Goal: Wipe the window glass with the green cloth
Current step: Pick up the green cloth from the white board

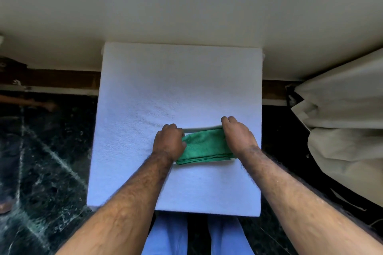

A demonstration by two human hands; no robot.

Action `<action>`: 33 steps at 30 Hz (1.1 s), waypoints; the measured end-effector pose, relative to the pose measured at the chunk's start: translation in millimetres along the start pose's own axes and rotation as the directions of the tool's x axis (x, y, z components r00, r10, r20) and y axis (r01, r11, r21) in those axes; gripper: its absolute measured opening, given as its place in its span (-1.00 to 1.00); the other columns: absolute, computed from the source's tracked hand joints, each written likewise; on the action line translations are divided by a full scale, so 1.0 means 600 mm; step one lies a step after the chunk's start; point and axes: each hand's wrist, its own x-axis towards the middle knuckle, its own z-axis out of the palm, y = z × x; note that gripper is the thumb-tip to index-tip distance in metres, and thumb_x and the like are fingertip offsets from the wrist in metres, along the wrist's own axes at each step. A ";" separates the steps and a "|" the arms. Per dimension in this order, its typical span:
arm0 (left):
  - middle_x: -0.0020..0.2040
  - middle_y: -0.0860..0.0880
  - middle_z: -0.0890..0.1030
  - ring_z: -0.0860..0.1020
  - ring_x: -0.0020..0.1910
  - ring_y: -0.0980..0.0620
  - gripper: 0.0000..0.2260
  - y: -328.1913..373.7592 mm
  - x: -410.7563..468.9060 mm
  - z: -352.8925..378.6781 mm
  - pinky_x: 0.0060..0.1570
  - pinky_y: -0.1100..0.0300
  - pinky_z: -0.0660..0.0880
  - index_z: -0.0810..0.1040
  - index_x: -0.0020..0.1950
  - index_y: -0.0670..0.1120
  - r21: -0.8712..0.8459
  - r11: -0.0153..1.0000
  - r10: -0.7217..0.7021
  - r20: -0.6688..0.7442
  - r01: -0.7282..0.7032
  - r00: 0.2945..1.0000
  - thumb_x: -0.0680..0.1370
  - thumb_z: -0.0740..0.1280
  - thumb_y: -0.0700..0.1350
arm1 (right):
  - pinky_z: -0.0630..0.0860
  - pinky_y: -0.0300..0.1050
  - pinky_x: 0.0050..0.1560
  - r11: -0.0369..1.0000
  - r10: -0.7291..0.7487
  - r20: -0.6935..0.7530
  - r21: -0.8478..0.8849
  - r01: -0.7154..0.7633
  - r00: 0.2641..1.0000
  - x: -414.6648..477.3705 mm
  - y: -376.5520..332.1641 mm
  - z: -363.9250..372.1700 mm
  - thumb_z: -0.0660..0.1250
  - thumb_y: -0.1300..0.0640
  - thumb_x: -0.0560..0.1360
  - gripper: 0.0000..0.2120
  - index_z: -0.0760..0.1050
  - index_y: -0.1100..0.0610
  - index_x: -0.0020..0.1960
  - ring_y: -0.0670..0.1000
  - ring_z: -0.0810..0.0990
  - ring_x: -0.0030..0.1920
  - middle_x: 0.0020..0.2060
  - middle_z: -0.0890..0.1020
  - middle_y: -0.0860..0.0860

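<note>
On the far left the dark marbled floor runs up to a brown skirting strip at the foot of the pale wall. In the middle stands a small table covered by a white towel, pushed against that wall. The person's left hand rests knuckles-up on the left end of the folded green cloth, fingers curled down over its edge; whether they pinch it I cannot tell. The cloth lies flat on the towel, toward the near half, folded into a thick rectangle. The right hand covers its right end, fingers bent down at the far corner, seemingly gripping the fold. Blue trousers show below the table's edge. On the right hangs a cream curtain, bunched in folds.
</note>
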 end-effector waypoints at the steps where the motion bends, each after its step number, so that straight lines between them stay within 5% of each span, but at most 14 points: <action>1: 0.11 -0.04 0.58 0.51 0.15 -0.05 -0.80 0.000 -0.004 -0.008 0.14 0.01 0.54 0.64 0.16 -0.06 -0.071 0.997 -0.013 0.017 0.014 1.000 0.55 0.40 -0.10 | 0.40 0.02 -0.10 1.000 0.014 0.018 0.018 -0.015 1.000 -0.002 0.000 -0.006 0.22 0.53 0.54 -0.54 0.41 0.21 0.37 0.19 0.48 -0.05 0.24 0.54 0.17; 7: -0.19 -0.08 0.57 0.45 -0.27 -0.02 -0.90 0.003 -0.047 -0.077 -0.27 0.14 0.42 0.46 -0.07 -0.06 -0.379 0.925 -0.002 0.014 0.007 1.000 0.49 0.34 -0.23 | 0.48 -0.03 0.03 1.000 0.020 0.037 -0.005 -0.020 0.999 -0.040 0.006 -0.070 0.30 0.38 0.59 -0.71 0.67 0.16 0.21 0.20 0.59 0.18 0.13 0.58 0.09; 10: -0.15 -0.10 0.64 0.55 -0.20 -0.08 -0.87 0.013 -0.072 -0.135 -0.20 0.12 0.51 0.52 -0.06 -0.04 -0.458 0.889 -0.017 -0.084 -0.024 0.996 0.49 0.32 -0.26 | 0.54 0.01 0.18 1.000 -0.003 -0.031 -0.003 0.003 1.000 -0.067 0.002 -0.136 0.32 0.27 0.60 -0.71 0.68 0.07 0.24 0.19 0.58 0.26 0.17 0.65 0.07; 17: -0.05 -0.06 0.73 0.63 -0.01 -0.08 -0.76 0.045 -0.118 -0.299 0.00 0.17 0.50 0.67 -0.02 -0.10 -0.407 0.899 0.004 -0.356 -0.159 0.934 0.44 0.34 -0.36 | 0.48 -0.02 -0.08 0.990 0.017 -0.161 0.140 0.006 0.987 -0.124 -0.022 -0.312 0.30 0.18 0.63 -0.85 0.57 0.07 0.18 0.25 0.67 0.12 0.07 0.70 0.15; 23: 0.11 -0.13 0.74 0.64 0.15 -0.13 -0.66 0.094 -0.185 -0.501 0.26 0.12 0.51 0.72 0.13 -0.16 -0.329 0.904 0.055 -0.543 -0.272 0.838 0.43 0.34 -0.40 | 0.56 0.11 -0.04 0.988 -0.023 -0.364 0.135 0.077 0.931 -0.203 -0.052 -0.521 0.32 0.20 0.62 -0.89 0.50 0.15 0.15 0.34 0.68 0.07 0.05 0.70 0.26; 28: -0.01 -0.09 0.77 0.68 0.01 -0.09 -0.73 0.134 -0.249 -0.669 0.01 0.26 0.47 0.74 0.07 -0.06 -0.285 0.902 0.080 -0.631 -0.326 0.772 0.47 0.37 -0.31 | 0.52 0.07 -0.08 0.982 -0.014 -0.533 0.151 0.111 0.846 -0.283 -0.060 -0.697 0.34 0.20 0.63 -0.89 0.55 0.12 0.15 0.32 0.68 0.06 0.06 0.71 0.24; 33: -0.10 -0.09 0.66 0.61 -0.09 -0.11 -0.82 0.187 -0.319 -0.835 -0.11 0.17 0.42 0.63 0.10 -0.10 -0.345 0.826 0.037 -0.756 -0.446 0.653 0.53 0.40 -0.28 | 0.53 0.02 -0.07 0.969 0.001 -0.695 0.179 0.172 0.719 -0.363 -0.074 -0.859 0.38 0.22 0.63 -0.87 0.62 0.13 0.16 0.27 0.69 0.02 0.04 0.75 0.21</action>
